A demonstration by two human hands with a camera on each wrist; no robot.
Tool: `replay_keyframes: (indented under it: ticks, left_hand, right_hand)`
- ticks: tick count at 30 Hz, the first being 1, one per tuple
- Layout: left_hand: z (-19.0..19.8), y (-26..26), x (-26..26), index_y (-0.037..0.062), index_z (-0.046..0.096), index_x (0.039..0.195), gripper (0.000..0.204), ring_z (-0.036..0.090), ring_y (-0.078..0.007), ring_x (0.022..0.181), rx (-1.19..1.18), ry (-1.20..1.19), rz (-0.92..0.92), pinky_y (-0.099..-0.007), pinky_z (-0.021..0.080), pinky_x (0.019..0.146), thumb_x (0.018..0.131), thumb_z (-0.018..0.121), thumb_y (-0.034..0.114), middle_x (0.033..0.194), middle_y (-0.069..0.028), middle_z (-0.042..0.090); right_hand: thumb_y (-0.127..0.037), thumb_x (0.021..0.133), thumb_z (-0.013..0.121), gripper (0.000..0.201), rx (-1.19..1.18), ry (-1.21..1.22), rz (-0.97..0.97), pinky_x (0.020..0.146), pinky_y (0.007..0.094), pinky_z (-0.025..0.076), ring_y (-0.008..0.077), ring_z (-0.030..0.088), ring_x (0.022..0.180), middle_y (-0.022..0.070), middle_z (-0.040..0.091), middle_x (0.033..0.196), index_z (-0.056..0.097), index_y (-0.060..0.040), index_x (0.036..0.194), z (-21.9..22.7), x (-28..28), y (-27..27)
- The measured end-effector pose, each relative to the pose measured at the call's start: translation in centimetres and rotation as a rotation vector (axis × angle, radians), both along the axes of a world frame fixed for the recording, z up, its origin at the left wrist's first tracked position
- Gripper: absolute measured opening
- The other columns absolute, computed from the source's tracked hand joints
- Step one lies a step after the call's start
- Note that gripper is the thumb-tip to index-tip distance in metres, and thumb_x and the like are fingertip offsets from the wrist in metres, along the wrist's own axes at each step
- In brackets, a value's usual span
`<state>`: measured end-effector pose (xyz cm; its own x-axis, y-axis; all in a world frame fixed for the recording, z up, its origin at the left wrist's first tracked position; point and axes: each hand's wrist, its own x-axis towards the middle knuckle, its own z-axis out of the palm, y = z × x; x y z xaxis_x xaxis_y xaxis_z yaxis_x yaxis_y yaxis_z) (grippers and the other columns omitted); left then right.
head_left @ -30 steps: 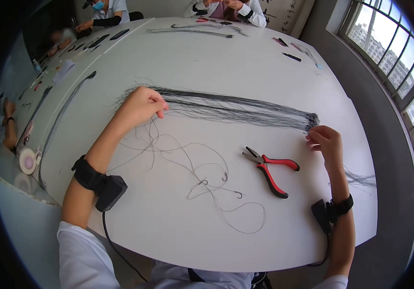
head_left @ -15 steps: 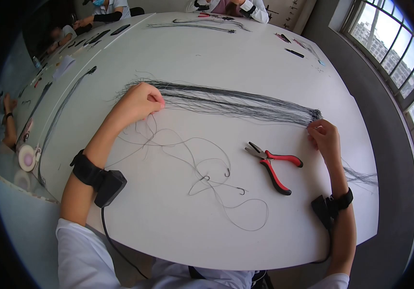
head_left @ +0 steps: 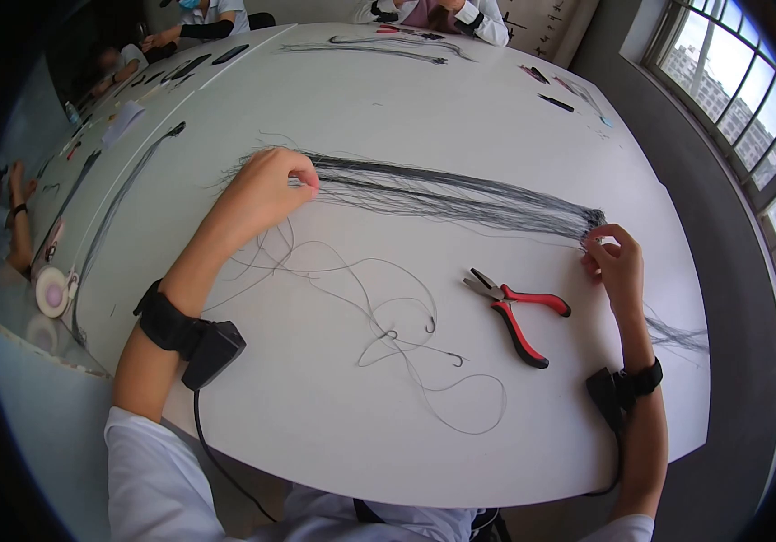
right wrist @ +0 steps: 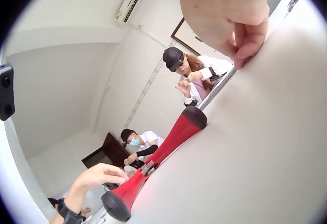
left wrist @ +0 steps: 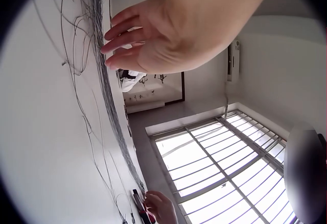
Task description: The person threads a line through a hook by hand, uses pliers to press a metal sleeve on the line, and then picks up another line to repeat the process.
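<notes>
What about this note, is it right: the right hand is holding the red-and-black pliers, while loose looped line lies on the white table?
Only the grip is wrong: the head view shows the red-and-black pliers lying on the white table, apart from the right hand. The loose looped line does lie there too.

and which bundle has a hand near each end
The central bundle, with the left hand near its left end and the right hand by its right; no other lies between them.
</notes>
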<state>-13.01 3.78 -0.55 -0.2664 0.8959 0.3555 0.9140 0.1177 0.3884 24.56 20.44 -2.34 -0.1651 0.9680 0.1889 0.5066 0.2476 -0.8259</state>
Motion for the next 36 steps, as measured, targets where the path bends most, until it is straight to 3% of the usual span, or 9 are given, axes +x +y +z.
replay_keyframes:
  ticks: [3, 5, 6, 8, 15, 20, 27, 33, 36]
  left_hand:
    - [1.0, -0.1, 0.9, -0.0019, 0.066, 0.08, 0.012, 0.061, -0.0181, 0.07, 0.061, -0.003, -0.048, -0.0298, 0.048, 0.068, 0.073, 0.064, 0.008, 0.072, -0.0102, 0.064]
    - [2.4, -0.2, 1.9, -0.0018, 0.067, 0.082, 0.014, 0.06, -0.0182, 0.068, -0.248, -0.219, -0.035, -0.0292, 0.048, 0.066, 0.073, 0.065, 0.009, 0.071, -0.0109, 0.064]
    - [2.5, -0.2, 2.0, -0.0018, 0.067, 0.082, 0.014, 0.06, -0.0182, 0.068, -0.248, -0.22, -0.035, -0.0292, 0.048, 0.066, 0.073, 0.065, 0.009, 0.071, -0.0109, 0.064]
    - [2.4, -0.3, 2.1, -0.0027, 0.067, 0.083, 0.015, 0.06, -0.0177, 0.066, -0.367, -0.131, -0.042, -0.028, 0.047, 0.065, 0.073, 0.065, 0.009, 0.07, -0.012, 0.064]
    - [1.9, -0.2, 1.8, -0.0028, 0.067, 0.084, 0.016, 0.059, -0.0197, 0.066, -0.329, -0.088, 0.038, -0.0299, 0.047, 0.066, 0.073, 0.064, 0.01, 0.073, -0.0133, 0.064]
    - [0.6, 0.0, 0.5, -0.0004, 0.065, 0.09, 0.019, 0.058, -0.0226, 0.086, -0.216, -0.066, -0.004, -0.0306, 0.045, 0.078, 0.076, 0.063, 0.012, 0.085, -0.0122, 0.061]
    - [0.1, -0.5, 0.3, 0.0011, 0.064, 0.092, 0.02, 0.057, -0.026, 0.091, -0.129, -0.02, 0.038, -0.0331, 0.044, 0.084, 0.077, 0.063, 0.014, 0.087, -0.0124, 0.061]
    - [0.0, -0.4, -0.4, 0.0002, 0.064, 0.088, 0.018, 0.055, -0.0291, 0.098, -0.227, 0.019, 0.084, -0.035, 0.042, 0.087, 0.077, 0.064, 0.014, 0.096, -0.0147, 0.06]
    - [-0.7, -0.8, -0.7, -0.0002, 0.063, 0.085, 0.016, 0.055, -0.0298, 0.096, 0.004, 0.133, 0.028, -0.0351, 0.042, 0.087, 0.076, 0.063, 0.013, 0.091, -0.0144, 0.061]
  right_hand:
    - [-0.009, 0.078, 0.062, 0.008, 0.146, -0.153, 0.004, 0.046, 0.024, 0.042, 0.0093, 0.053, 0.052, 0.0048, 0.062, 0.065, 0.066, -0.0046, 0.083, -0.1, 0.0, 0.1]
    - [-0.009, 0.077, 0.062, 0.008, 0.288, -0.226, 0.091, 0.05, 0.0248, 0.043, 0.0103, 0.052, 0.054, 0.0042, 0.061, 0.067, 0.067, -0.0055, 0.083, -0.5, 0.4, 0.4]
    - [-0.009, 0.076, 0.063, 0.009, 0.431, -0.299, 0.178, 0.054, 0.0256, 0.043, 0.0113, 0.051, 0.056, 0.0037, 0.061, 0.068, 0.067, -0.0064, 0.083, -0.7, 0.5, 0.5]
    - [-0.009, 0.076, 0.063, 0.009, 0.402, -0.317, 0.175, 0.056, 0.0258, 0.043, 0.0123, 0.05, 0.057, 0.0035, 0.06, 0.069, 0.068, -0.0072, 0.083, -0.4, 0.2, 0.1]
    - [-0.008, 0.077, 0.06, 0.011, 0.264, -0.3, 0.092, 0.06, 0.0266, 0.045, 0.0142, 0.052, 0.06, 0.0046, 0.062, 0.07, 0.068, -0.0068, 0.084, -0.8, 0.5, 0.6]
    - [-0.007, 0.078, 0.06, 0.012, 0.247, -0.274, 0.092, 0.065, 0.0265, 0.046, 0.0145, 0.057, 0.064, 0.006, 0.065, 0.073, 0.068, -0.0046, 0.086, -0.7, 0.5, 0.5]
    - [-0.007, 0.078, 0.059, 0.011, 0.251, -0.253, 0.072, 0.066, 0.0271, 0.047, 0.0152, 0.061, 0.069, 0.0066, 0.066, 0.078, 0.067, -0.0028, 0.085, -0.7, 0.5, 0.5]
    - [-0.007, 0.077, 0.06, 0.01, 0.259, -0.228, 0.052, 0.065, 0.0274, 0.048, 0.0154, 0.06, 0.066, 0.0078, 0.064, 0.074, 0.065, -0.0033, 0.086, -0.8, 0.5, 0.3]
    - [-0.007, 0.077, 0.061, 0.01, 0.242, -0.24, 0.033, 0.065, 0.0276, 0.047, 0.0155, 0.059, 0.064, 0.0077, 0.062, 0.07, 0.064, -0.0038, 0.086, -0.3, 0.4, 0.0]
